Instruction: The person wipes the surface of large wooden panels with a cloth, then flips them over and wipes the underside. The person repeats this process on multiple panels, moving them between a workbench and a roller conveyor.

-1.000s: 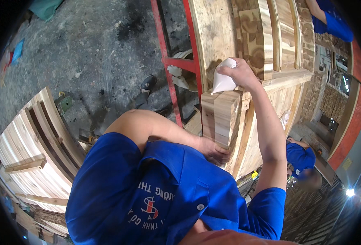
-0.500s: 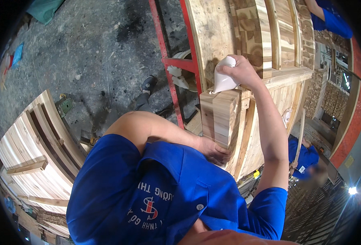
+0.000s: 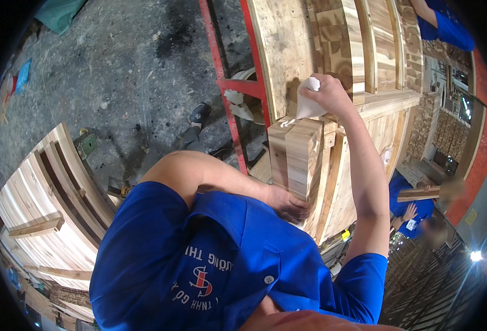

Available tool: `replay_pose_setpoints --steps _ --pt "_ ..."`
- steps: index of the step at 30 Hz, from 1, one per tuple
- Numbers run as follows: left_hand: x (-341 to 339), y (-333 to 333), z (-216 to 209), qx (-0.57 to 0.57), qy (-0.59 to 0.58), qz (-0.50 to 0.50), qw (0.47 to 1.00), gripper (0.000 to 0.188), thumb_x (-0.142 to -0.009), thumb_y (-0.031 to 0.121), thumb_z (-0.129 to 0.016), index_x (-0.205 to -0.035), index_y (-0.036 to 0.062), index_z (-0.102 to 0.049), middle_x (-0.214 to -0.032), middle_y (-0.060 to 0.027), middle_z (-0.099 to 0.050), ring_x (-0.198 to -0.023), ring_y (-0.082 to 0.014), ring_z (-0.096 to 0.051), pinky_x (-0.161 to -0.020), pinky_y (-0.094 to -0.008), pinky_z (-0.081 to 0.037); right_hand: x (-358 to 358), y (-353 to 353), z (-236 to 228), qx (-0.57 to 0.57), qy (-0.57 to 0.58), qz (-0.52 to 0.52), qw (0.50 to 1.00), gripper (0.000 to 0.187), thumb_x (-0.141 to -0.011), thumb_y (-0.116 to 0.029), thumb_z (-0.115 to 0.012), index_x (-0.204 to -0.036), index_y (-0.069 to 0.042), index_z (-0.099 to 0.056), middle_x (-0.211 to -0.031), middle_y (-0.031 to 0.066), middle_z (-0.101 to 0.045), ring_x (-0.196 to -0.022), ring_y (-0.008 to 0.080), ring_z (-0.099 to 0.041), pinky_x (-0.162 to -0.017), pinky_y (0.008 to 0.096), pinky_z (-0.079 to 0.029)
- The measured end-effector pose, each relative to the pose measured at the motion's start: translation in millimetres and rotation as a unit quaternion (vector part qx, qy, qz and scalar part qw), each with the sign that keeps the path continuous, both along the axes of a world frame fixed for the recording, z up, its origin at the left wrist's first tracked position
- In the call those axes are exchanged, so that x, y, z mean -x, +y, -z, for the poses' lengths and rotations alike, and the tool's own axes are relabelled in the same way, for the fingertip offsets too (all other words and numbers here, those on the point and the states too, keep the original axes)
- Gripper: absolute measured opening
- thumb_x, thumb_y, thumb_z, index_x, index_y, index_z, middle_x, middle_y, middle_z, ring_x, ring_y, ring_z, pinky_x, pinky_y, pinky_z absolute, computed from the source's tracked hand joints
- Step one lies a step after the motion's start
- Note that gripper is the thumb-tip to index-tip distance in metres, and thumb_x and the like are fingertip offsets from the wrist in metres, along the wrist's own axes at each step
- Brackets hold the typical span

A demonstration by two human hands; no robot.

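Observation:
My right hand (image 3: 331,98) squeezes a white cone-shaped bag (image 3: 311,100), its tip pointing down at the far end of a thick wooden beam (image 3: 298,157). A small streak of white paste (image 3: 287,123) lies on that end, close to the tip. At the near end of the beam, my left hand (image 3: 290,203) is curled round the wood, its fingers partly hidden. The beam sits against the side of a larger slatted wooden frame (image 3: 384,107).
A red metal stand (image 3: 243,86) runs beside the beam, with a white-smeared bucket (image 3: 246,105) behind its bars. Slatted wooden panels (image 3: 45,204) lie at the left. A co-worker in blue (image 3: 414,212) is at the right, by a board; another's blue sleeve (image 3: 455,33) shows at top right.
My right hand has shifted the bag slightly right along the beam's end, and a streak of white paste now shows there. My left hand stays put. The co-worker at right has moved.

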State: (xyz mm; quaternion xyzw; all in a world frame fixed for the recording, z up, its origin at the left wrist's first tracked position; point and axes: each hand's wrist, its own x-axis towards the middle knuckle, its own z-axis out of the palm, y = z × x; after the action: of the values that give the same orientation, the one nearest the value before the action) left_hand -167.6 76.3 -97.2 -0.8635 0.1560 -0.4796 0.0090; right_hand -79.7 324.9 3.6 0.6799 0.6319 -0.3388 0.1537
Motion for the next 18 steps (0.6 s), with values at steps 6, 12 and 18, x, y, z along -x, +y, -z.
replay_pose_setpoints --steps 6,12,18 --pt "1 2 -1 -0.007 -0.010 -0.024 1.000 0.046 -0.093 0.028 -0.033 -0.134 0.0134 -0.046 -0.131 -0.0156 -0.049 -0.122 -0.0308 -0.045 -0.110 -0.0445 -0.027 10 3 -31 -0.054 0.034 0.043 0.997 0.035 -0.078 -0.030 -0.072 -0.102 -0.003 -0.068 -0.090 0.0173 -0.070 -0.083 0.0277 -0.069 -0.075 0.0370 -0.054" --pt "4 4 -7 -0.017 0.003 -0.048 0.999 0.038 -0.093 0.025 -0.037 -0.128 0.0161 -0.050 -0.126 -0.0129 -0.051 -0.118 -0.0290 -0.046 -0.110 -0.0412 -0.029 7 -6 -45 0.046 0.188 0.152 0.969 0.029 -0.077 -0.021 -0.073 -0.096 -0.001 -0.067 -0.081 0.0075 -0.068 -0.071 0.0150 -0.065 -0.065 0.0282 -0.051" --pt "3 4 -9 0.004 -0.013 -0.060 0.998 0.036 -0.093 0.025 -0.038 -0.125 0.0188 -0.052 -0.125 -0.0109 -0.052 -0.116 -0.0279 -0.047 -0.110 -0.0409 -0.029 -10 -9 -32 0.020 0.160 0.123 0.979 0.034 -0.075 -0.026 -0.074 -0.097 -0.001 -0.069 -0.082 0.0115 -0.070 -0.074 0.0193 -0.067 -0.067 0.0318 -0.053"
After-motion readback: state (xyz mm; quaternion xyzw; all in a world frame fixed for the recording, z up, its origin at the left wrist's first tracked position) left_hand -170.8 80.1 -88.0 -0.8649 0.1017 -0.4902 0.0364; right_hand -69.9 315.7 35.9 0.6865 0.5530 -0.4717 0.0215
